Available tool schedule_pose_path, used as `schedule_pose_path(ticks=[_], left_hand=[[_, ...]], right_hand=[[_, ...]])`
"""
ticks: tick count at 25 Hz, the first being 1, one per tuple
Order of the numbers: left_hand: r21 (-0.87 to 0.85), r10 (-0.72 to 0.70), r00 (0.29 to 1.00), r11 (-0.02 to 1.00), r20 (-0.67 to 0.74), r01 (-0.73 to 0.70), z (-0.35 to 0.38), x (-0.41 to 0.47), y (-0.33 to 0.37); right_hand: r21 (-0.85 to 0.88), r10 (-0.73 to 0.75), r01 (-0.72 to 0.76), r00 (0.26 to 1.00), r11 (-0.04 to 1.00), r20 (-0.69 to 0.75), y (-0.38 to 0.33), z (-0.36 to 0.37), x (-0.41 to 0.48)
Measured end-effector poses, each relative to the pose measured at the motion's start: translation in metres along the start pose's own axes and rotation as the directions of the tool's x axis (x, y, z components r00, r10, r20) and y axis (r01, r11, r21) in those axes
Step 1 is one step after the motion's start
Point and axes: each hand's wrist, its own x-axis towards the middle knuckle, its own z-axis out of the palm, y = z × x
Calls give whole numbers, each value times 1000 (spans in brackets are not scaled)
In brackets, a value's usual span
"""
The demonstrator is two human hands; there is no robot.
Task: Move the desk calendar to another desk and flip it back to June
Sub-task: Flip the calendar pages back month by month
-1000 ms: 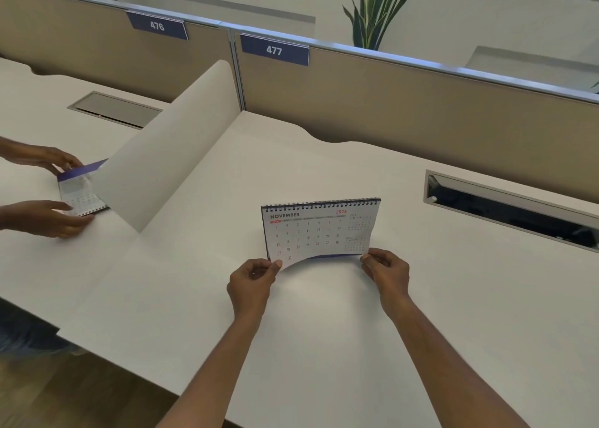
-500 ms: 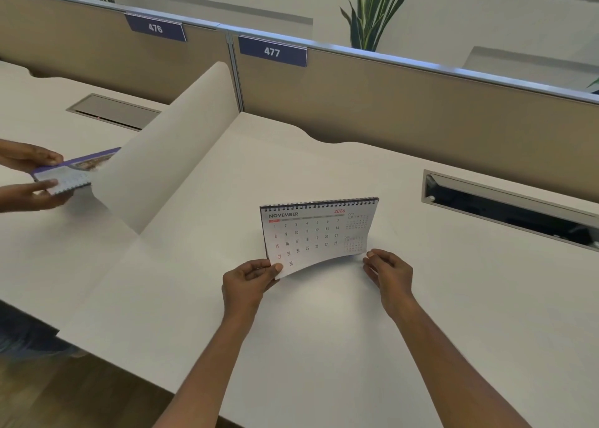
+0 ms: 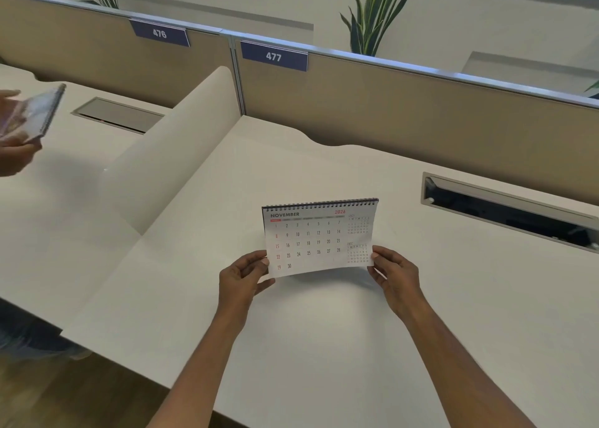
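Btwn L hand & R hand: calendar, pinched.

A desk calendar of smooth white paper, bound along its top by dark wire coils, is seen above a matt off-white desk. Behind, a beige cloth-like partition is capped with grey metal.

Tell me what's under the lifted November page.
Only white desk and a faint shadow show below the November page. The calendar's base and other pages are hidden behind it.
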Motion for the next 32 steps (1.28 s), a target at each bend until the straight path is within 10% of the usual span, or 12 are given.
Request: schedule_pose_path(ticks=[32], left_hand=[[57, -9, 1000, 998, 8, 8, -1, -18, 10]], right_hand=[[21, 55, -58, 989, 998, 137, -16, -14, -28]])
